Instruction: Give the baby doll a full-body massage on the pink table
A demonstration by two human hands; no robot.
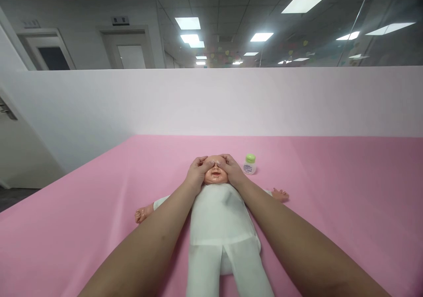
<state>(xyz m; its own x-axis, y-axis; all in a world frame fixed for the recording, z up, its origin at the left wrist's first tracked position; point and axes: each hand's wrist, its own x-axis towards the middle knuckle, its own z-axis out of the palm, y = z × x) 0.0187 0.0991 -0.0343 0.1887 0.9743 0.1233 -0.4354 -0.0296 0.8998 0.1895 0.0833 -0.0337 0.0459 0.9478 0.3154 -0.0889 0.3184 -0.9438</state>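
A baby doll (220,217) in white clothes lies on its back on the pink sheet (330,191), head away from me, arms spread. My left hand (197,172) cups the left side of the doll's head (215,173), thumb across its forehead. My right hand (232,170) cups the right side the same way. Both hands' fingers are wrapped round the head and the thumbs meet over the eyes, which are hidden. The nose and mouth show between my hands.
A small white bottle with a green cap (250,164) stands on the sheet just right of the doll's head. A white partition wall (211,103) rises behind the pink surface. Doors and ceiling lights show beyond it.
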